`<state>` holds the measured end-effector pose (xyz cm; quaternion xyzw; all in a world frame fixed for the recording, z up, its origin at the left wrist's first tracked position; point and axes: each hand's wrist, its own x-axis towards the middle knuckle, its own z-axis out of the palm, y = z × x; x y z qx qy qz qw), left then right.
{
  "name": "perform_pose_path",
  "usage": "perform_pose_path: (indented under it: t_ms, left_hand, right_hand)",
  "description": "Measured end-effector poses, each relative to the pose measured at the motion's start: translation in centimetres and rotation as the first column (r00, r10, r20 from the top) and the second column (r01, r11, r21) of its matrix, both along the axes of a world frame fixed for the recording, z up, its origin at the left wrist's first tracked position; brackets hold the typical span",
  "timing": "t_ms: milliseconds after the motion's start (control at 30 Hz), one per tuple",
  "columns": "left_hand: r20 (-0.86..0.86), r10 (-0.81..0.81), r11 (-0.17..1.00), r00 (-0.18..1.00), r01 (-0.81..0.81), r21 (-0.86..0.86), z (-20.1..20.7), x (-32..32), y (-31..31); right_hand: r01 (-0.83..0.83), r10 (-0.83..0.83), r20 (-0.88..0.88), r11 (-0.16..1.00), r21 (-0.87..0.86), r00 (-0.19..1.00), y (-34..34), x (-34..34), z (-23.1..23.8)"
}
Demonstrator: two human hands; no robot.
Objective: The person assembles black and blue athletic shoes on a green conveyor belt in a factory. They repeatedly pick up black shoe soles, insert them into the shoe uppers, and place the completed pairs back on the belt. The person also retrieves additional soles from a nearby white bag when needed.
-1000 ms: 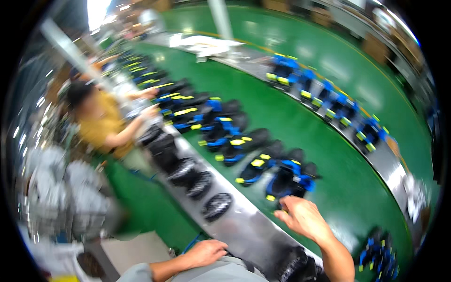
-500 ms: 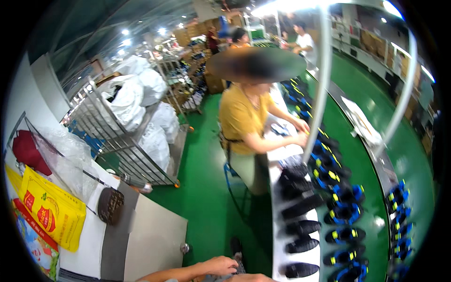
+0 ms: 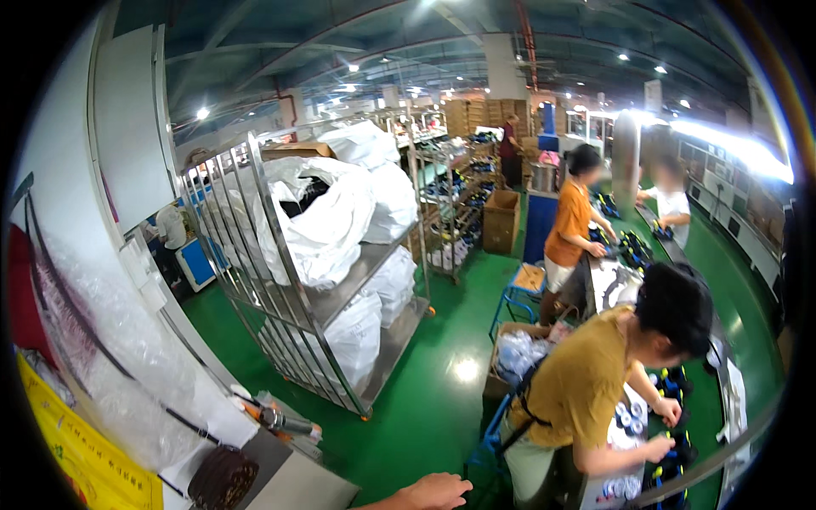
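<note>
Only my left hand [image 3: 435, 492] shows, at the very bottom edge, with the forearm coming in from the lower left. It lies at the corner of a grey table top [image 3: 293, 486], back upward and fingers bent; nothing is visible in it. My right hand is out of the picture. Just to the right, a co-worker in a mustard shirt [image 3: 586, 391] bends over a conveyor with black and blue shoes [image 3: 671, 384]. A dark brown ribbed object [image 3: 223, 478] lies on the table to the left of my hand.
A tall metal rack cart [image 3: 280, 280] loaded with white bags [image 3: 327, 225] stands on the green floor. A cardboard box [image 3: 512, 353] and a blue stool [image 3: 523, 285] sit by the line. Two more people work farther along. Clear plastic sheets [image 3: 110, 348] and a yellow bag [image 3: 81, 455] are at the left.
The view has swung left, away from the conveyor of shoes toward the rack cart and aisle. My right hand has left the picture; my left hand stays at the bottom edge.
</note>
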<state>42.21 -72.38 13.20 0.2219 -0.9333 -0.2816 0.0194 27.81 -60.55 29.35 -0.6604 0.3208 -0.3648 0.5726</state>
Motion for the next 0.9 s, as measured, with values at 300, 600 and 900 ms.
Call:
perform_pose_path:
  t_ms: [300,600,900]
  left_hand:
    - [0.066,0.403,0.881,0.913,-0.367,-0.299,14.5,0.9,-33.8]
    - [-0.275,0.493,0.736,0.825,-0.565,-0.373,22.9,7.6,-50.1]
    - [-0.417,0.627,0.705,0.658,-0.707,-0.057,23.1,8.9,-61.6]
  right_hand:
    - [-0.065,0.059,0.057,0.991,0.114,0.997,-29.3,-5.5,-1.3]
    - [-0.029,-0.003,-0.093,0.94,-0.341,0.996,-62.1,-7.0,4.9]
    - [0.168,-0.299,0.029,0.45,-0.877,0.954,-102.1,-1.3,15.2]
